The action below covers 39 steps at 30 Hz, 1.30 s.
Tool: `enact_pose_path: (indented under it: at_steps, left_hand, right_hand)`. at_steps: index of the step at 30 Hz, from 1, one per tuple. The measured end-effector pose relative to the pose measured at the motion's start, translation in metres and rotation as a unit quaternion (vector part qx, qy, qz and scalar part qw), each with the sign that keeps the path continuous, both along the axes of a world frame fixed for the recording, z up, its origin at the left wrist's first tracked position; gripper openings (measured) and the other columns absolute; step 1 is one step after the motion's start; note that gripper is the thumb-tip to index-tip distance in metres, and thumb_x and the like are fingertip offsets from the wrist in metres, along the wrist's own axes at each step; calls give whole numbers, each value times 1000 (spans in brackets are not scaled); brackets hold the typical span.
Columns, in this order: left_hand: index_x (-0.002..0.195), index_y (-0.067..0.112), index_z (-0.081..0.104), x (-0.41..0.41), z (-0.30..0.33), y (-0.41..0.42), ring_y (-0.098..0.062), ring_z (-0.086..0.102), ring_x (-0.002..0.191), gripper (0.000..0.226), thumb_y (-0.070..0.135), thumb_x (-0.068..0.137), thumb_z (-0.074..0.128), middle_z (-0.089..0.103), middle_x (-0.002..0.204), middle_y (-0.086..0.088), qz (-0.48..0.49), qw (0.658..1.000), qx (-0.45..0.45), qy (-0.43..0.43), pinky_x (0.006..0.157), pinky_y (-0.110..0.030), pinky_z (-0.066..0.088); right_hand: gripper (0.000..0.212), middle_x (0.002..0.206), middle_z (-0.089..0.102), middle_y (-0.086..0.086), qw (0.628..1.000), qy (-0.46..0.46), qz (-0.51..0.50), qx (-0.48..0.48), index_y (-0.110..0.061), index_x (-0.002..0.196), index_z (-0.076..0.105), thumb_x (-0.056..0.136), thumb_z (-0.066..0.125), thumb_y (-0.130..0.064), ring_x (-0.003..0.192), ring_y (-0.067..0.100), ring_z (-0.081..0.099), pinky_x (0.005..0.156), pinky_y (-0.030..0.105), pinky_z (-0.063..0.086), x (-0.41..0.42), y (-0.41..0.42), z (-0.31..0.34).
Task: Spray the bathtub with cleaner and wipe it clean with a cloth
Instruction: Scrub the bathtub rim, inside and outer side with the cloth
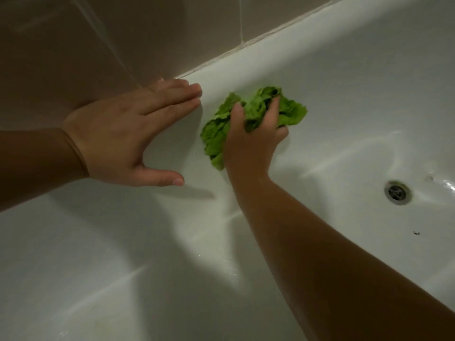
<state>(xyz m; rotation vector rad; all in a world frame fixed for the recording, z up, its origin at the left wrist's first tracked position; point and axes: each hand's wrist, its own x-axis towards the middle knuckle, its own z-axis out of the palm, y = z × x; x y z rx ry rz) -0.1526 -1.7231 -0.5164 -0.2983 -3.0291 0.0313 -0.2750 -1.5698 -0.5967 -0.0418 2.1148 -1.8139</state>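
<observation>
The person is at the wiping part of the job. The right hand has its fingers curled round a bunched-up green cloth and pushes it against the far inside wall of the white bathtub, just under the rim. The left hand is flat with fingers straight and thumb spread, holding nothing; it leans where the rim meets the brown tiled wall, I think to hold the person steady. The tub looks wet and shiny in streaks, so the spraying seems to be done here already. Next the cloth probably needs to go on rubbing along the wall and down toward the drain, where a small dark speck sits on the tub floor. I see no spray bottle anywhere. The light is dim, so dirt is hard to spot. The near side of the tub and both ends are cut off.
</observation>
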Motion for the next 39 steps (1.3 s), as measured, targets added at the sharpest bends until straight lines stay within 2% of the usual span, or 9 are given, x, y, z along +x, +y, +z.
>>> enact_pose_path:
  at_steps: [3,8,14,19,23,28,30,34,39]
  left_hand:
    - [155,-5,35,-1,-1,1,-37,32,151,107,77,87,54,33,162,-22,0,1000,-2,11,121,-56,32]
    - [156,-2,35,-4,-4,3,-34,32,152,107,76,86,56,33,163,-20,15,1000,-2,18,121,-55,32]
    - [157,0,35,-6,-4,4,-33,31,153,110,77,83,60,32,164,-17,19,1000,1,15,119,-57,35]
    - [157,0,35,-10,-3,6,-34,30,153,110,79,83,57,31,165,-17,21,1000,-3,9,119,-55,35]
    - [156,0,36,-14,-2,6,-33,30,153,106,77,86,54,32,164,-18,14,1000,-2,16,121,-51,34]
    - [155,-1,37,-20,-5,5,-33,31,152,105,74,86,60,34,163,-18,13,1000,8,21,119,-54,36]
    - [155,-1,37,-23,-4,6,-33,32,152,104,74,86,60,35,163,-18,8,1000,7,21,118,-55,36]
    - [155,-2,37,-28,-4,7,-33,31,153,105,74,86,60,34,163,-18,12,1000,3,12,119,-55,36]
    - [154,-2,38,-35,-4,10,-33,32,152,105,75,86,58,35,163,-18,13,1000,10,17,118,-56,37]
  right_hand:
    - [73,128,31,1,999,18,-42,-12,-29,163,24,101,60,-43,122,25,50,107,33,43,-21,3,-12]
    - [76,151,25,14,997,-73,36,12,-25,165,14,104,54,-44,130,30,45,102,28,36,-5,8,-22]
    - [76,142,31,6,999,45,-18,-15,-27,163,23,100,62,-42,132,25,49,114,41,43,-38,14,-5]
    - [74,153,30,15,999,-28,20,37,-25,164,20,102,57,-45,138,32,43,118,38,35,-19,13,-24]
    - [84,133,50,12,999,-11,35,-15,-20,155,42,83,65,-58,117,28,58,107,44,51,-14,10,-15]
    - [74,140,36,12,997,61,-55,-14,-25,162,28,99,64,-42,133,28,49,118,35,37,-48,8,-13]
    - [69,142,36,13,996,20,-83,5,-27,162,28,102,59,-43,133,32,48,115,34,36,-42,4,-26]
    - [69,159,21,17,993,-112,-21,32,-29,164,15,106,47,-46,137,36,44,110,34,34,-7,2,-46]
    - [71,159,18,10,999,-38,-8,33,-33,164,15,104,52,-45,140,33,39,115,40,37,-15,6,-52]
